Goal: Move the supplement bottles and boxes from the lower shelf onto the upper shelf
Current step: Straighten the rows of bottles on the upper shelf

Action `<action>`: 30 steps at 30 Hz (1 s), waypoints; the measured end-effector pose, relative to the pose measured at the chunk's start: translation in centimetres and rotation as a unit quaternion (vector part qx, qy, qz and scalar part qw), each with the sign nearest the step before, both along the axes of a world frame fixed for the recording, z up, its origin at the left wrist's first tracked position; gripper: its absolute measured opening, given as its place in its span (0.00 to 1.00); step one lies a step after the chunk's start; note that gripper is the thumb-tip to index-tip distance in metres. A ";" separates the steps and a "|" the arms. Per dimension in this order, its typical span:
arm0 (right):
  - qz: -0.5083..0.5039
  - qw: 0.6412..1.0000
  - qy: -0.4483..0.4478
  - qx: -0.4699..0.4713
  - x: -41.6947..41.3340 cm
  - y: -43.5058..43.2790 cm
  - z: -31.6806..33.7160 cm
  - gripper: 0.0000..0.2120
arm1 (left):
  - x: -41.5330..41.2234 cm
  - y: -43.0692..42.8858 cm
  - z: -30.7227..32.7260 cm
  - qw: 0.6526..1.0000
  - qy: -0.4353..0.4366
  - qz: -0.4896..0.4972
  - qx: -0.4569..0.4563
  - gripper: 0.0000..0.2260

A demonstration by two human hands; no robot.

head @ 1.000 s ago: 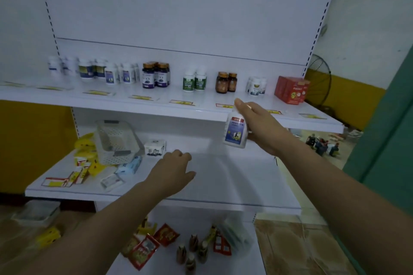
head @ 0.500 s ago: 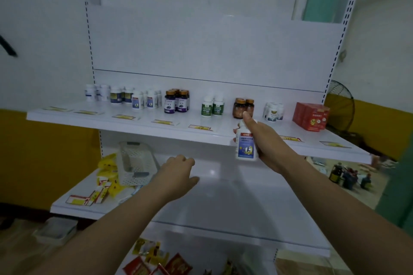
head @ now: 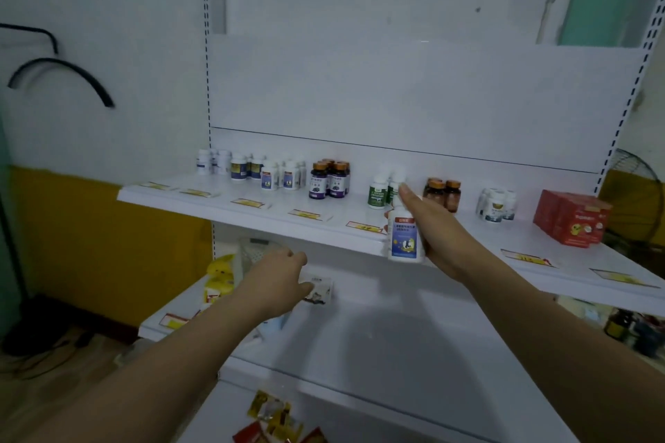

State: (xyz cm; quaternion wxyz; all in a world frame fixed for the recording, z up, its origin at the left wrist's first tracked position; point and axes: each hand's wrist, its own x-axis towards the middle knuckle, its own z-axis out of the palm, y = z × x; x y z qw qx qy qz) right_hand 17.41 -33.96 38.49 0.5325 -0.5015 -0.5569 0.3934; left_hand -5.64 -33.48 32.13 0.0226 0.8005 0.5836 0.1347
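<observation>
R hand [head: 439,237]: fingers wrapped round white bottle [head: 405,239], upright, at front edge of upper shelf [head: 252,216], not set down. L hand [head: 277,284] over lower shelf [head: 378,342] by small box [head: 321,291], fingers curled, can't tell if gripping.

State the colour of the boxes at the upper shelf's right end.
Red cardboard boxes, head view.

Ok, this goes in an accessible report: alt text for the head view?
The right hand holds a white bottle at the front edge of the upper shelf; the left hand reaches toward a small box on the lower shelf.
</observation>
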 end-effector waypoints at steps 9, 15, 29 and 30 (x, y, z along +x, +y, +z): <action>0.073 0.995 -0.073 0.008 -7.6 6.2 0.6 0.39 | -8.9 1.4 0.2 0.995 0.021 0.098 -0.021 0.22; 0.094 0.992 -0.070 0.035 -15.0 10.2 0.4 0.20 | -15.9 3.9 0.8 0.992 0.021 0.127 -0.003 0.23; -0.039 0.996 -0.079 0.020 -22.6 23.6 1.1 0.17 | -24.2 19.0 4.9 0.999 -0.026 0.016 0.034 0.22; -0.048 0.995 -0.084 0.018 -22.5 24.7 1.2 0.18 | -23.8 20.5 4.7 0.999 -0.024 0.006 0.030 0.22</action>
